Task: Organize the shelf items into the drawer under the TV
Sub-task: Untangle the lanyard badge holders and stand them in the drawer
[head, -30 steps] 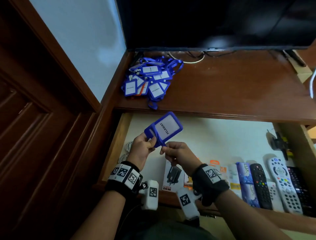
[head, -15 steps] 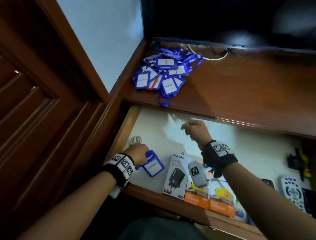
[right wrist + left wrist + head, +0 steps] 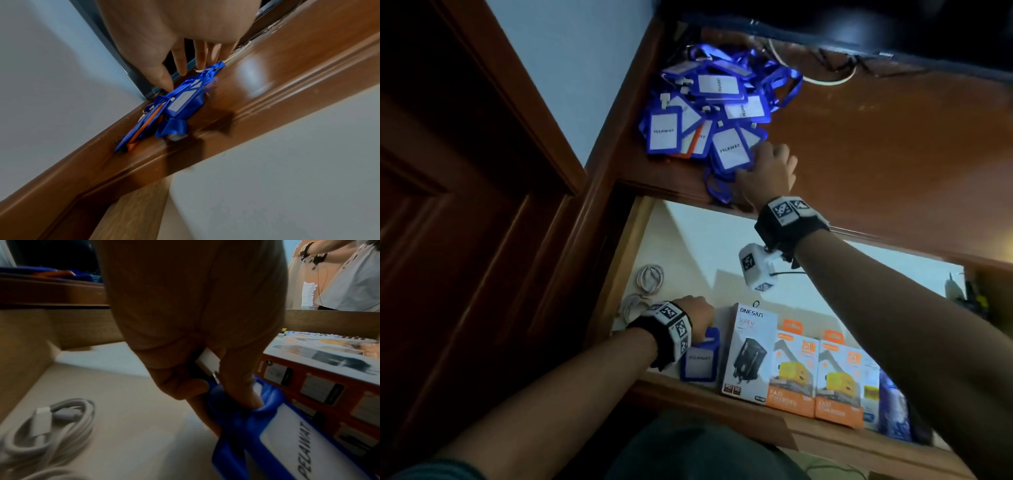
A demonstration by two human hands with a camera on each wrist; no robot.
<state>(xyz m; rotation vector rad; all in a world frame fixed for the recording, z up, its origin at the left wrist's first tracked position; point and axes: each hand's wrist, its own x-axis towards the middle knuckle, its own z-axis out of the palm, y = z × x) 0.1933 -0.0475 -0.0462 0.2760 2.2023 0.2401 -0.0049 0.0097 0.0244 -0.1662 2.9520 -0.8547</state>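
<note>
Since earlier, right hand [image 3: 767,174] reached badge pile [image 3: 709,109].

badge pile [image 3: 709,113] on shelf [image 3: 893,154] above drawer [image 3: 688,240]; one badge [image 3: 700,359] left of boxes [image 3: 791,370]

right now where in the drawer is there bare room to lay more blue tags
Bare drawer floor lies behind the blue tag that the left hand holds, between the coiled white cables by the left wall and the right forearm, back to the shelf edge. The front is crowded: tag, charger boxes side by side. The right hand reaches the shelf pile.
</note>
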